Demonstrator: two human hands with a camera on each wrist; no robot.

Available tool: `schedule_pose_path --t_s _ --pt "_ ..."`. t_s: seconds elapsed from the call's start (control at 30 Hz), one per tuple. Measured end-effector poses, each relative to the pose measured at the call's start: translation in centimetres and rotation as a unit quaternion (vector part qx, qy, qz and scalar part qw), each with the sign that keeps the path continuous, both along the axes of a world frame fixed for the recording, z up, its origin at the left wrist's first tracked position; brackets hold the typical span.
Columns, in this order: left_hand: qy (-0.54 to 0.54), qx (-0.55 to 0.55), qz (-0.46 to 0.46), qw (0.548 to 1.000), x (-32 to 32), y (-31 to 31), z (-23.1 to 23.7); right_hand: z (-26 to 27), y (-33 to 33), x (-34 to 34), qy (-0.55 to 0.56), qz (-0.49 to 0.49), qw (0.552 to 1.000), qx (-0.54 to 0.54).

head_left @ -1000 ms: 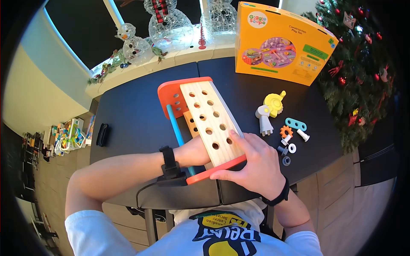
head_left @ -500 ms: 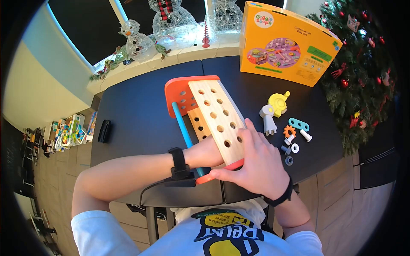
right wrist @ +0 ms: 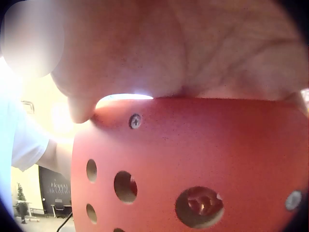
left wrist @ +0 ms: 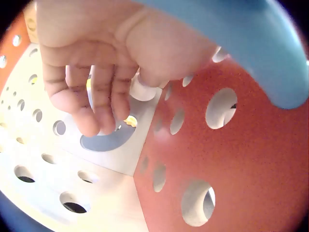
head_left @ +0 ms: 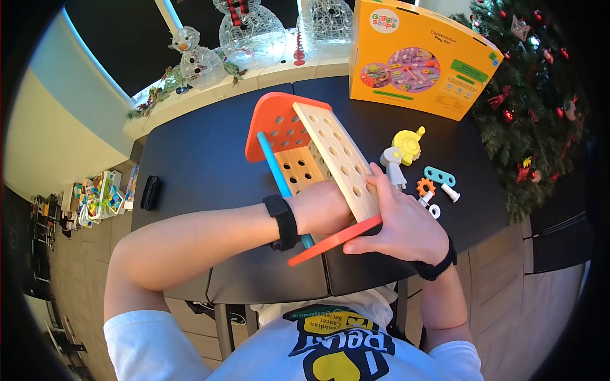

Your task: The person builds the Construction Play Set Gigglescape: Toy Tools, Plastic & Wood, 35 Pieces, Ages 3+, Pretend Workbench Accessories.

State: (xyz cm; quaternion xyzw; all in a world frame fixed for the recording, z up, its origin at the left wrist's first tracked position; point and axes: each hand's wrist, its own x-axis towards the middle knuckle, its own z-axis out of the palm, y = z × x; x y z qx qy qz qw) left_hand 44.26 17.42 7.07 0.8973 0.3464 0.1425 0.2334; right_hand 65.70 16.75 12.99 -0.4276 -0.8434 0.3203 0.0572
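A wooden toy box (head_left: pixel 340 162) with red perforated ends and a blue rod (head_left: pixel 274 166) is tilted above the table in the head view. My left hand (head_left: pixel 323 206) reaches inside it, fingers hidden there by the pale panel. In the left wrist view that hand (left wrist: pixel 96 82) hangs with loosely bent fingers before a panel with a large oval opening; a pale round shape by the thumb is unclear. My right hand (head_left: pixel 410 225) grips the near red end and panel edge, thumb below, fingers over the wood. In the right wrist view its palm (right wrist: pixel 178 48) lies against the red end (right wrist: pixel 154 159).
Right of the box on the table (head_left: pixel 203 171) lie a yellow and grey toy piece (head_left: pixel 405 147), a teal strip (head_left: pixel 439 176), an orange gear (head_left: pixel 425 186), a white bolt (head_left: pixel 450 193) and a white ring (head_left: pixel 434 211). A yellow carton (head_left: pixel 419 60) stands behind; a dark case (head_left: pixel 150 192) lies left.
The box has tilted and shifted right, showing more of its inside. Both hands have moved right with it, and the right hand now covers the dark small parts on the table.
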Motion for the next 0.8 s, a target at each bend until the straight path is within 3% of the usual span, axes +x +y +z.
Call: schedule_pose_path --t_s 0.03,0.13,0.23,0.27,0.4,0.5,0.67,0.77,0.8 --pt "-0.009 0.009 -0.004 1.0 -0.2 0.3 -0.3 -0.3 0.1 0.1 0.009 0.001 1.0 0.004" --pt "0.105 -0.113 0.015 0.988 -0.1 0.2 4.4 -1.3 0.4 0.5 0.04 0.001 0.999 -0.024" --pt "0.211 -0.136 0.014 0.968 -0.4 1.0 5.0 -3.1 0.5 0.9 0.094 0.017 0.992 -0.077" --pt "0.166 -0.12 0.024 0.979 -0.5 0.6 5.2 -3.7 0.3 1.0 0.116 0.026 0.988 -0.097" --pt "0.324 -0.14 0.024 0.935 0.0 0.9 5.4 -5.8 -1.2 0.6 0.136 0.01 0.98 -0.145" --pt "0.375 -0.117 0.002 0.92 0.4 0.7 6.5 -6.4 -2.0 0.4 0.185 0.01 0.964 -0.189" --pt "0.416 0.011 -0.105 0.903 0.4 1.2 7.7 -6.2 -2.1 0.0 0.226 0.033 0.947 -0.227" --pt "0.328 -0.001 -0.1 0.939 -0.9 1.8 9.8 -6.9 -2.0 0.1 0.23 0.038 0.948 -0.216" --pt "0.253 0.016 -0.092 0.963 -1.9 2.0 10.6 -7.1 -2.1 0.2 0.238 0.041 0.947 -0.21"
